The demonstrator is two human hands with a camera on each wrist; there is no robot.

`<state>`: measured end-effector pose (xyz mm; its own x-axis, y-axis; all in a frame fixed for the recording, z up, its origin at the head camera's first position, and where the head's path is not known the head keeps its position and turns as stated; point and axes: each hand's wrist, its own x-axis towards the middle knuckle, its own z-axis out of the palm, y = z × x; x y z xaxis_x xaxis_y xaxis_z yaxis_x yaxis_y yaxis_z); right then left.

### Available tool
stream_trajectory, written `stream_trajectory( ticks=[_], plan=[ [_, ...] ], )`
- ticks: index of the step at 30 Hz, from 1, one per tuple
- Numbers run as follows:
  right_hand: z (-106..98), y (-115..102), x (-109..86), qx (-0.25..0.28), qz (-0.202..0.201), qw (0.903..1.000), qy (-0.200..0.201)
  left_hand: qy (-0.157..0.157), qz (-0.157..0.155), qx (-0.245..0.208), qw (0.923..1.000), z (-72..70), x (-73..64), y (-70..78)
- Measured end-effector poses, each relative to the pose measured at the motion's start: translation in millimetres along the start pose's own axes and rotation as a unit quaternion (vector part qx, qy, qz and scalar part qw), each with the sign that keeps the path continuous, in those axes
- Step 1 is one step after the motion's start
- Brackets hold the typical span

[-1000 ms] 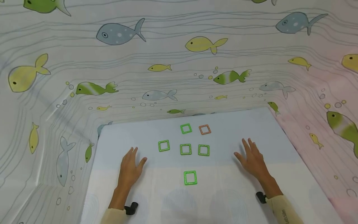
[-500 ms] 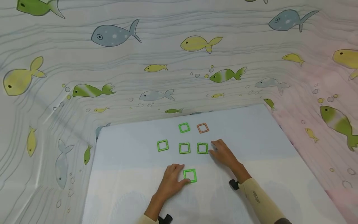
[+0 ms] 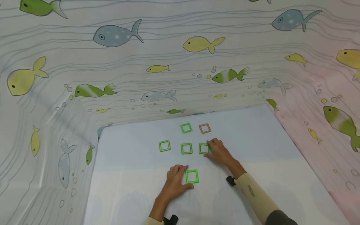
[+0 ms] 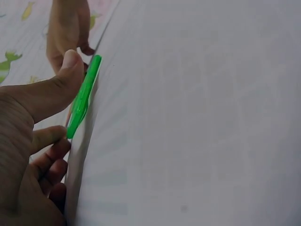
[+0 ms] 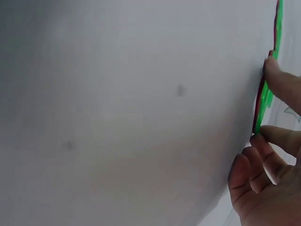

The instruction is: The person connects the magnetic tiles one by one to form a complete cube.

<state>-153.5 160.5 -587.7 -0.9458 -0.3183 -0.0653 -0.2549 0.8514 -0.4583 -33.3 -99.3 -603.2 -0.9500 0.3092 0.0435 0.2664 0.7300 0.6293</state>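
On the white table, my left hand (image 3: pixel 175 182) has its thumb and index finger at opposite edges of the nearest green square frame (image 3: pixel 192 176), holding it flat on the cloth. Farther right, my right hand (image 3: pixel 220 152) pinches another green square frame (image 3: pixel 203 148) between thumb and index finger. In the left wrist view that nearest frame (image 4: pixel 85 96) shows edge-on beside the thumb. The right wrist view has the right-hand frame (image 5: pixel 263 101) edge-on, thumb on one end and index finger at the other.
Left of the right-hand frame lies a green square frame (image 3: pixel 186 148), with one more green frame (image 3: pixel 164 145) farther left. Behind them are a green frame (image 3: pixel 186 128) and an orange frame (image 3: pixel 205 128). A fish-patterned curtain (image 3: pixel 123 75) surrounds the table (image 3: pixel 126 150).
Both hands have come inward from the sides of the table. The left has reached the nearest green frame, the right the right-hand green frame. The frames lie in the same layout.
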Motion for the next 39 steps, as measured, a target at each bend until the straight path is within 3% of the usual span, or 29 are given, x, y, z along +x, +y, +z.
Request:
stream_trajectory(
  ticks=[7, 17, 25, 39],
  plan=[
    [2, 4, 4.8, 0.014, 0.027, 0.9995, 0.002, -0.019, 0.003, 0.006, 0.9998, -1.2, 1.6, -1.8],
    [1, 5, 3.5, 0.102, 0.044, 0.9936, -0.020, -0.002, 0.022, 0.012, 0.9997, -1.5, 1.0, 1.2],
    [-4, 14, 0.7, 0.151, 0.043, 0.9872, -0.024, -0.001, 0.017, 0.009, 0.9998, -0.5, 3.5, 0.8],
    [-3, -2, -21.3, 0.205, 0.028, 0.9778, 0.032, 0.018, 0.012, -0.007, 0.9997, 1.6, 0.1, -1.9]
  ],
)
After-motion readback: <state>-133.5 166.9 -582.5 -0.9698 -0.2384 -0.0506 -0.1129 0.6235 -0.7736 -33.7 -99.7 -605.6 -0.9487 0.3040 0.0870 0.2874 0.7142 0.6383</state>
